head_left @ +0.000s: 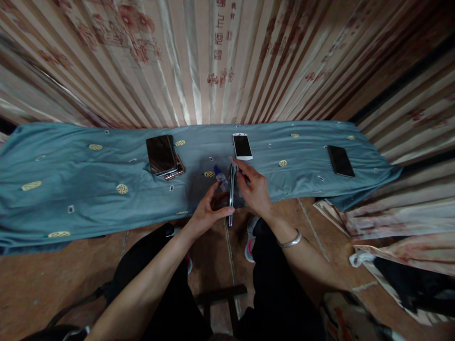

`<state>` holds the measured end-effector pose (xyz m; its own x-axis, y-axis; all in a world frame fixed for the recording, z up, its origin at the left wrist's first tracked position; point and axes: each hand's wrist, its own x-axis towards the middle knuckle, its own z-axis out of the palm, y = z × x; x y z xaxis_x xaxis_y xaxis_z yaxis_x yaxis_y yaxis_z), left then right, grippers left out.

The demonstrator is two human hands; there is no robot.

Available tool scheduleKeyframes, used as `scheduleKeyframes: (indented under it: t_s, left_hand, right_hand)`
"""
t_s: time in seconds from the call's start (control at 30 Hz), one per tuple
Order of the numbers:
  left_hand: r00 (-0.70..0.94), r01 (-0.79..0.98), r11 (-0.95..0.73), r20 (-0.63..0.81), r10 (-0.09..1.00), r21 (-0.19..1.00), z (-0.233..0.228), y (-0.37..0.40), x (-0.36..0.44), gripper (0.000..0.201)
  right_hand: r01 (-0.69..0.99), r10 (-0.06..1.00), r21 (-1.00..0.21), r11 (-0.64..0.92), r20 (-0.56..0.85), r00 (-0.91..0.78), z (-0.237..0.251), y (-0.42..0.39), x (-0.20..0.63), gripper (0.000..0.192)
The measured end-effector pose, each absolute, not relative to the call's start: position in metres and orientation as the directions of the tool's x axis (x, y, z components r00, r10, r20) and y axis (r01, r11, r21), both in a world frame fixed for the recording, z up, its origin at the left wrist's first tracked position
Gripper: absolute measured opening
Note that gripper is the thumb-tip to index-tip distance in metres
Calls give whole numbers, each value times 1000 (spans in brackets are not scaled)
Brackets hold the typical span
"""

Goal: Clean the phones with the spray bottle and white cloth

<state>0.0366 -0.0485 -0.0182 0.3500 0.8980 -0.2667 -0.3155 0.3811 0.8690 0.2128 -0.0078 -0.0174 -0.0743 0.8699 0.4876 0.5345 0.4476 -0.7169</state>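
A: Where's the phone being handled?

B: The slim, dark phone with a shiny bluish edge (231, 199) is edge-on between the hands, its lower end showing past the near side of the blue-green patterned cloth (85, 175).

A: Is it secure?

B: The left hand (206, 210) is clamped on it, thumb against the near edge. The right hand (253, 187) seems to pinch a small pale scrap (232, 161) at its upper end.

A: So what's the risk?

B: A drop, I'd say. If the right hand pushes hard and the left thumb slides on that glossy edge, the phone could hit the brown tiled floor (213, 255).

A: And the small clear bottle with a blue cap (223, 179)?

B: Just beside the left fingers; whether they touch, I can't tell. A stray knuckle could send it rolling, and a loose cap might let it leak onto the cloth.
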Motion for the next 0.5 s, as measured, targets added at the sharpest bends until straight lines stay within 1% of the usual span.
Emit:
scheduleKeyframes:
  t_s: [0.07, 0.23, 0.37, 0.5]
  left_hand:
    - [352, -315, 390, -275, 894, 865, -17, -49, 36, 103]
    - [360, -335, 395, -271, 893, 855, -15, -49, 36, 99]
    - [365, -338, 393, -266, 892, 855, -15, -48, 35, 104]
    - [367, -324, 371, -246, 897, 870, -18, -47, 34, 111]
  right_hand:
    - [499, 889, -756, 423, 453, -67, -18, -5, 214, 42]
    - [438, 923, -822, 364, 381, -53, -23, 0, 214, 40]
    - [408, 945, -859, 310, 326, -31, -27, 2, 213, 41]
    - [400, 952, -870, 287, 307, -14, -29, 3, 211, 39]
